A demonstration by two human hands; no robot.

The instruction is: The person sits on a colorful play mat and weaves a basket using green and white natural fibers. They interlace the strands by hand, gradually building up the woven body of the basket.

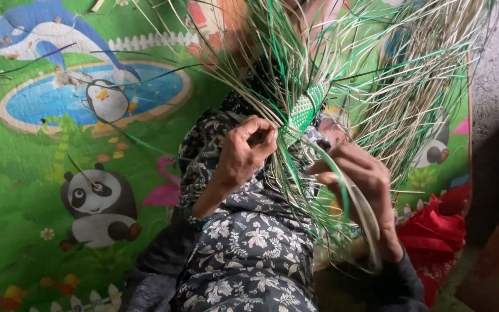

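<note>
A narrow woven band [304,111] of green and pale straw strips sits in front of me, with long loose strands [399,75] fanning out up and to the right. My left hand [244,151] pinches strips at the band's lower end, fingers closed on them. To the right and slightly lower, my right hand [360,179] grips a pale strip and a green strip [342,190] that curve down over my lap. My lap is covered by dark cloth with a white flower print [249,242].
A bright green play mat [24,156] with a panda, penguin and dolphin picture lies under me on the left. A red cloth bag [434,237] sits at my right side. Bare grey floor [498,75] runs along the right edge.
</note>
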